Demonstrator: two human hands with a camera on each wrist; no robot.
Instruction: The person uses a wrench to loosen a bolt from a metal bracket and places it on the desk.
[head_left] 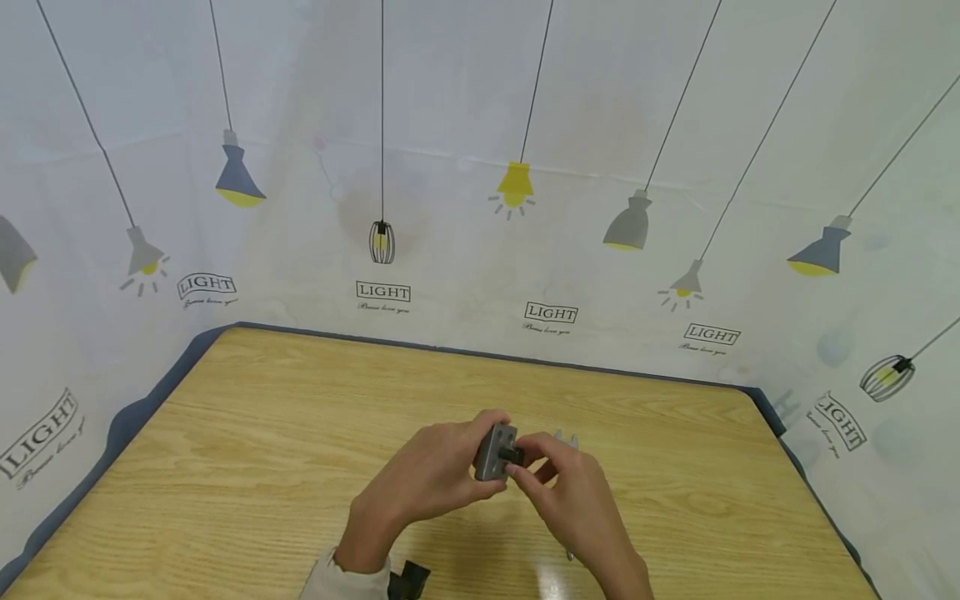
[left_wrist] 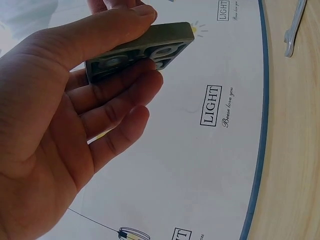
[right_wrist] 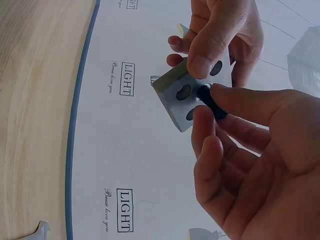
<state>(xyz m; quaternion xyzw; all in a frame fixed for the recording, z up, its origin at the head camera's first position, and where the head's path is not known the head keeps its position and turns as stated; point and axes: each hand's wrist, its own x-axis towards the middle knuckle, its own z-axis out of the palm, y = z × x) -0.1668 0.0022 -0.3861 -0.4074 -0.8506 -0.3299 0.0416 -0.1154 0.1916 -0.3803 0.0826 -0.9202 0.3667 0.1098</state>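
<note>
My left hand [head_left: 431, 479] grips a small grey metal block [head_left: 494, 452] with round holes, above the wooden table [head_left: 262, 450]. The left wrist view shows the block [left_wrist: 145, 50] pinched between thumb and fingers. My right hand [head_left: 570, 492] pinches a small black part [right_wrist: 212, 102] at one hole of the block [right_wrist: 177, 95]. The left thumb [right_wrist: 207, 55] presses the block's upper face. A silver wrench [head_left: 566, 437] lies on the table just behind the hands, mostly hidden.
A white curtain printed with lamps and the word LIGHT [head_left: 382, 292] rings the table. The table's dark blue edge [head_left: 480, 354] runs along the back. The wrench's end [left_wrist: 295, 25] shows on the wood in the left wrist view.
</note>
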